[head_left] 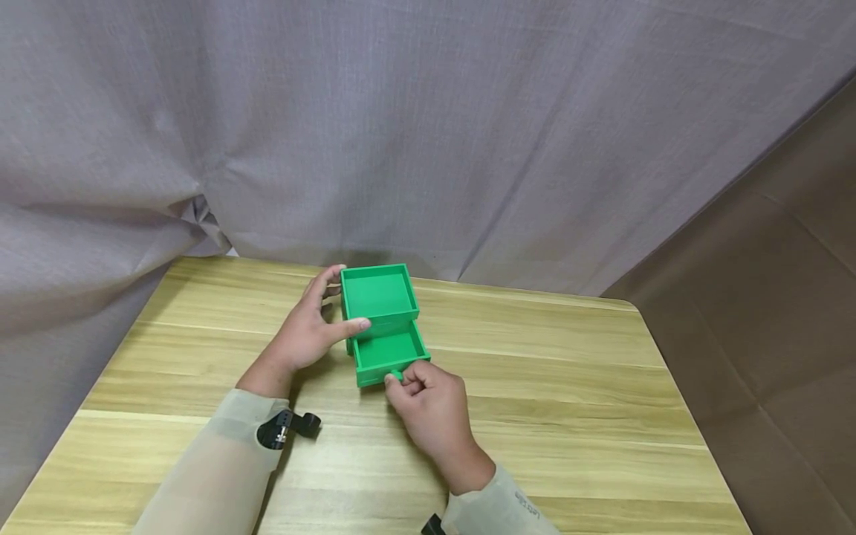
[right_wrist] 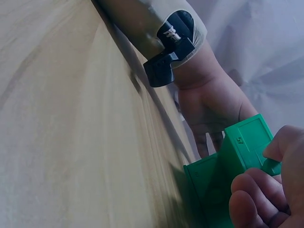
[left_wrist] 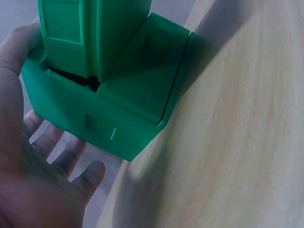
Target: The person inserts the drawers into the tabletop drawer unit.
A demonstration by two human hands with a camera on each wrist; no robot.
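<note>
While my left hand point(head_left: 304, 333) is gripping the small green plastic drawer box point(head_left: 378, 297) mid-table, thumb on its front edge, my right hand point(head_left: 428, 405) is pinching the knob point(head_left: 395, 375) of its lower drawer point(head_left: 390, 355). Drawer's looking half out, so next I'd guess a steady straight pull.

Table point(head_left: 568, 386) open rightward (curtain point(head_left: 428, 134) blocks behind).

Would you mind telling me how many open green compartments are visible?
2: the top tray of the green box, and the pulled-out drawer below it. Further drawers may be hidden.
</note>
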